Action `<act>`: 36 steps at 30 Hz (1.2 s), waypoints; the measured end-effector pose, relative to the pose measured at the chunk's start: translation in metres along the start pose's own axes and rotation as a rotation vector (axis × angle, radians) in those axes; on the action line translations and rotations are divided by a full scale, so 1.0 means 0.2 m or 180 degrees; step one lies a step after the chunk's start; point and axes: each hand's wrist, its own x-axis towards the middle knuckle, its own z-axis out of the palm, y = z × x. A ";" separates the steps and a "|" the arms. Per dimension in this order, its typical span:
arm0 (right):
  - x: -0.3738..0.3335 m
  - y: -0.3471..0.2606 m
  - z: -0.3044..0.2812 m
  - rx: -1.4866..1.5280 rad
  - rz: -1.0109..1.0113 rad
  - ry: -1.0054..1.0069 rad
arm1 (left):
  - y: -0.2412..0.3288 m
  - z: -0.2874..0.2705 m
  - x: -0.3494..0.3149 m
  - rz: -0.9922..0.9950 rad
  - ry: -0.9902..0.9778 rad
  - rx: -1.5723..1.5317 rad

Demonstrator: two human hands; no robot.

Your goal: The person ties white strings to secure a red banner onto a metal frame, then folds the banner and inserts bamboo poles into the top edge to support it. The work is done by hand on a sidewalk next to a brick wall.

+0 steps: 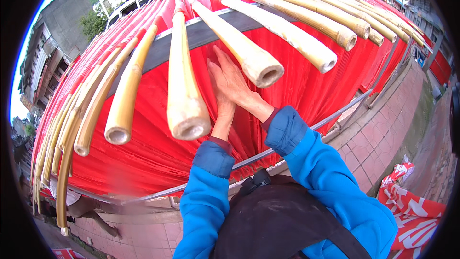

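Both hands reach forward between two bamboo poles, into red cloth point(258, 136) that hangs in close vertical folds. My right hand point(232, 79) lies stretched out flat, its fingers pointing up and away, and crosses over my left hand point(221, 98). The left palm and most of its fingers are hidden behind the right hand; what shows of it looks straight, with no grip on anything. To the left of the hands juts one bamboo pole point(182, 76), and to the right another pole point(237, 43). Both have hollow cut ends facing me.
Many more bamboo poles with red cloth over them fan out left and right across a dark rail point(196, 37). A lower metal rail point(335, 114) runs before me. Red-and-white cloth point(412, 211) lies at the right on pink paving point(378, 148). A white van point(141, 0) stands behind.
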 end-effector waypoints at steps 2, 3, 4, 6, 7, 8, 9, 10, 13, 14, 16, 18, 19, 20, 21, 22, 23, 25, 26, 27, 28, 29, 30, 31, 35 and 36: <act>0.00 -0.03 0.01 0.0017 -0.0400 0.0172 | -0.07 -0.02 -0.01 -0.0178 -0.0182 -0.0478; 0.00 -0.05 0.01 0.0207 -0.0249 0.0097 | -0.11 -0.03 -0.01 -0.0240 -0.0242 -0.0702; -0.01 -0.06 0.01 0.0401 -0.0068 0.0007 | -0.14 -0.02 -0.02 -0.0302 -0.0294 -0.0900; 0.01 -0.07 0.02 0.0402 -0.0192 0.0186 | -0.20 -0.03 -0.03 -0.0346 -0.0321 -0.1165; 0.03 -0.08 0.04 0.0488 -0.0359 0.0295 | -0.21 -0.03 -0.03 -0.0332 -0.0320 -0.1278; 0.07 -0.08 0.04 0.0562 -0.0551 0.0389 | -0.22 -0.02 -0.02 -0.0293 -0.0305 -0.1378; 0.10 -0.08 0.05 0.0612 -0.0568 0.0401 | -0.22 -0.01 -0.01 -0.0252 -0.0253 -0.1434; 0.12 -0.07 0.05 0.0735 -0.0613 0.0373 | -0.21 -0.02 -0.01 -0.0189 -0.0207 -0.1453; 0.18 -0.04 0.05 0.0988 -0.0451 0.0137 | -0.13 0.00 0.02 -0.0033 0.0150 -0.0541; 0.20 -0.03 0.04 0.0999 -0.0372 0.0050 | -0.10 0.01 0.03 -0.0010 0.0216 -0.0333; 0.18 -0.01 0.03 0.0913 -0.0632 0.0001 | -0.04 0.02 0.04 0.0034 0.0362 -0.0010; 0.16 0.01 0.03 0.0876 -0.0692 -0.0181 | 0.01 0.04 0.03 0.0065 0.0442 0.0135; 0.15 0.02 0.03 0.0875 -0.0673 -0.0264 | 0.04 0.05 0.03 0.0110 0.0474 0.0182; 0.15 0.03 0.03 0.0778 -0.0687 -0.0223 | 0.06 0.06 0.03 0.0160 0.0497 0.0191; 0.15 0.03 0.04 0.0697 -0.0645 -0.0173 | 0.08 0.07 0.02 0.0173 0.0502 0.0170; 0.14 0.04 0.03 0.0613 -0.0591 -0.0122 | 0.11 0.08 0.02 0.0315 0.0526 0.0169; 0.13 0.05 0.03 0.0592 -0.0506 -0.0114 | 0.13 0.10 0.02 0.0405 0.0536 0.0161; 0.13 0.07 0.00 0.0553 -0.0358 -0.0067 | 0.17 0.12 0.00 0.0517 0.0537 0.0063; 0.13 0.07 -0.01 0.0621 -0.0306 -0.0172 | 0.19 0.12 -0.01 0.0538 0.0538 -0.0024; 0.13 0.08 -0.02 0.0705 -0.0267 -0.0243 | 0.20 0.13 -0.03 0.0613 0.0542 -0.0115; 0.12 0.08 -0.02 0.0812 -0.0266 -0.0320 | 0.22 0.14 -0.04 0.0580 0.0554 -0.0222; 0.13 0.08 -0.03 0.0962 -0.0136 -0.0398 | 0.22 0.15 -0.04 0.0614 0.0571 -0.0334; 0.14 0.08 -0.04 0.1130 -0.0042 -0.0482 | 0.23 0.16 -0.04 0.0649 0.0586 -0.0447; 0.16 0.09 -0.06 0.1301 0.0095 -0.0562 | 0.23 0.17 -0.03 0.0737 0.0717 -0.0243; 0.18 0.12 -0.12 0.1373 0.0126 -0.0374 | 0.22 0.19 0.05 0.0527 0.0749 0.0255; 0.18 0.13 -0.13 0.1456 0.0117 -0.0299 | 0.21 0.21 0.08 0.0583 0.0810 0.0246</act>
